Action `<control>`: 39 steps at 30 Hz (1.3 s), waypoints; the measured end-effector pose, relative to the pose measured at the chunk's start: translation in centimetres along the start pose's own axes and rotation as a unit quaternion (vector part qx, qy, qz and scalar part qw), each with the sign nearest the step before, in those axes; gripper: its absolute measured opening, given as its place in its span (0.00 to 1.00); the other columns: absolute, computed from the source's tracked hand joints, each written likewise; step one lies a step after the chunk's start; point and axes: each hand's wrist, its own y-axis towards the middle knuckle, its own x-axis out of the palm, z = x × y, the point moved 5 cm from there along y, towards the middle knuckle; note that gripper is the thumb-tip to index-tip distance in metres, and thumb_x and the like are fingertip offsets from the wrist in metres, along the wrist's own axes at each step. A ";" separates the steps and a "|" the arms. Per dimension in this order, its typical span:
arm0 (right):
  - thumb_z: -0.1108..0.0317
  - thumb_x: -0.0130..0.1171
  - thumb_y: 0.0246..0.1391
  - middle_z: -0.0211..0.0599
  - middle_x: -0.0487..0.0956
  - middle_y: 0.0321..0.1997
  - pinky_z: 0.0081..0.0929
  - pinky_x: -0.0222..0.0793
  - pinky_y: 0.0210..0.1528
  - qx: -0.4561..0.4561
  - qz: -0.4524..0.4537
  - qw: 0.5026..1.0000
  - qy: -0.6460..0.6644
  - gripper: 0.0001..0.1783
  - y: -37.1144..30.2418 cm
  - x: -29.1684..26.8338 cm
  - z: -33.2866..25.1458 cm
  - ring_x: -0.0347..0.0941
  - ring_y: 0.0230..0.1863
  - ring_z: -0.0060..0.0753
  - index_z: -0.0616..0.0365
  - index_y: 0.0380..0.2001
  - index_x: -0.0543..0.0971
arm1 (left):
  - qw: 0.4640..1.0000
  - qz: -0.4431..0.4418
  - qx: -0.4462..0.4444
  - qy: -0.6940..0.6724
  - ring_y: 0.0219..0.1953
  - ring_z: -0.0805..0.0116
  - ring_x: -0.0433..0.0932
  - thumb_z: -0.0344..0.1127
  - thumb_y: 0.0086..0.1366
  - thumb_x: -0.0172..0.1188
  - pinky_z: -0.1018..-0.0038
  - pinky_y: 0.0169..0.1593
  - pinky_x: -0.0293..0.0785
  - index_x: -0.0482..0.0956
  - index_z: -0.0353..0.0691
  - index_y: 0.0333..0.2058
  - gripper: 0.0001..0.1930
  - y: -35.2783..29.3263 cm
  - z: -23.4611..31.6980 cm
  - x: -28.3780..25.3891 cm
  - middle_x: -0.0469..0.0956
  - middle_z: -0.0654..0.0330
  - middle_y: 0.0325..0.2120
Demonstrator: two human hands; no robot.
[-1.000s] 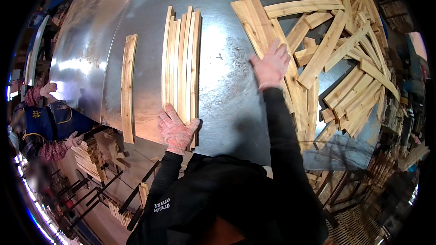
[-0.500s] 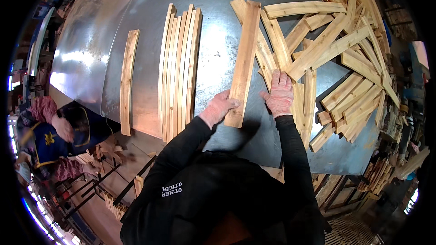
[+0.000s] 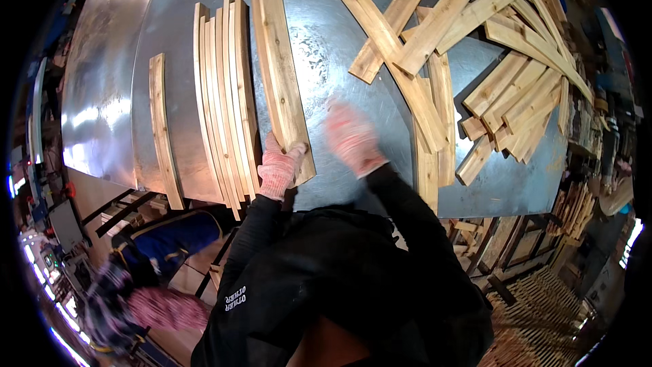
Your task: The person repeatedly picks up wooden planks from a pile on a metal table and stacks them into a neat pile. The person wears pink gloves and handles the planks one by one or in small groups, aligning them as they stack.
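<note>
My left hand point(image 3: 280, 168), in a pinkish-white work glove, grips the near end of a wooden board point(image 3: 280, 75). That board leans slightly on the metal table, just right of a row of narrow boards point(image 3: 224, 95) standing on edge side by side. My right hand point(image 3: 352, 137), gloved alike, hovers over bare metal to the right of the held board. It is smeared by motion, so its fingers do not show clearly; no board is seen in it. A single board point(image 3: 164, 132) lies apart at the left.
A jumbled pile of boards point(image 3: 448, 20) covers the right of the metal table point(image 3: 319, 34). Short boards point(image 3: 516, 95) are heaped near its right edge. Beyond the table's near left corner is another person in a plaid sleeve point(image 3: 166, 307) and blue apron point(image 3: 176, 234).
My left hand has carried its board leftward, close to the row. The right hand has left the pile, moving left. The other person has shifted nearer. The whole view has turned somewhat.
</note>
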 end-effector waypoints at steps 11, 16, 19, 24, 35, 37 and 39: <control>0.51 0.66 0.50 0.50 0.75 0.53 0.50 0.73 0.52 0.365 -0.099 0.913 -0.152 0.48 -12.1 -13.7 7.6 0.71 0.56 0.58 0.60 0.69 0.59 | 0.950 0.148 0.120 0.247 0.58 0.45 0.75 0.41 0.66 0.63 0.61 0.57 0.73 0.45 0.35 0.72 0.45 -4.1 3.0 -3.1 0.67 0.35 0.61; 0.58 0.75 0.40 0.50 0.76 0.50 0.51 0.71 0.54 0.421 -0.104 0.894 -0.111 0.54 -26.2 -10.3 8.2 0.72 0.55 0.58 0.57 0.69 0.59 | 0.933 0.159 0.192 0.260 0.62 0.37 0.69 0.37 0.65 0.63 0.56 0.59 0.72 0.44 0.38 0.73 0.45 -5.9 5.4 -3.3 0.59 0.37 0.65; 0.56 0.78 0.36 0.49 0.75 0.54 0.45 0.72 0.56 0.428 -0.153 0.887 -0.081 0.58 -27.2 -11.4 8.4 0.72 0.56 0.55 0.58 0.68 0.58 | 0.933 0.134 0.161 0.292 0.60 0.36 0.69 0.37 0.65 0.63 0.53 0.59 0.72 0.44 0.38 0.72 0.45 -4.1 4.7 -3.4 0.59 0.37 0.65; 0.62 0.71 0.43 0.53 0.77 0.50 0.50 0.74 0.49 0.208 -0.073 0.962 -0.161 0.43 -27.6 -22.0 6.0 0.75 0.47 0.60 0.61 0.63 0.66 | 0.804 0.262 0.320 0.427 0.42 0.45 0.78 0.28 0.57 0.60 0.56 0.40 0.77 0.69 0.32 0.58 0.28 -5.2 7.8 -4.8 0.73 0.41 0.50; 0.66 0.66 0.56 0.42 0.71 0.58 0.35 0.67 0.60 0.203 -0.001 0.890 0.408 0.39 4.0 -9.6 -6.2 0.69 0.58 0.37 0.64 0.67 0.60 | 0.903 -0.110 0.318 -0.268 0.48 0.59 0.79 0.37 0.59 0.67 0.63 0.54 0.74 0.62 0.34 0.66 0.38 -10.4 15.6 0.8 0.75 0.44 0.49; 0.65 0.62 0.61 0.41 0.72 0.55 0.32 0.71 0.55 0.200 0.011 0.837 0.509 0.31 7.0 -6.6 -6.4 0.72 0.52 0.36 0.64 0.62 0.65 | 0.902 -0.084 0.305 -0.294 0.45 0.62 0.80 0.35 0.59 0.67 0.67 0.50 0.76 0.66 0.35 0.63 0.34 -8.4 16.3 -1.8 0.78 0.49 0.46; 0.62 0.58 0.65 0.42 0.73 0.52 0.29 0.73 0.50 0.248 -0.033 0.722 0.645 0.23 8.7 -4.3 -6.9 0.74 0.47 0.33 0.62 0.57 0.69 | 0.939 -0.129 0.173 -0.266 0.41 0.66 0.80 0.34 0.61 0.66 0.70 0.46 0.77 0.72 0.36 0.58 0.26 -7.1 13.2 -7.8 0.80 0.54 0.42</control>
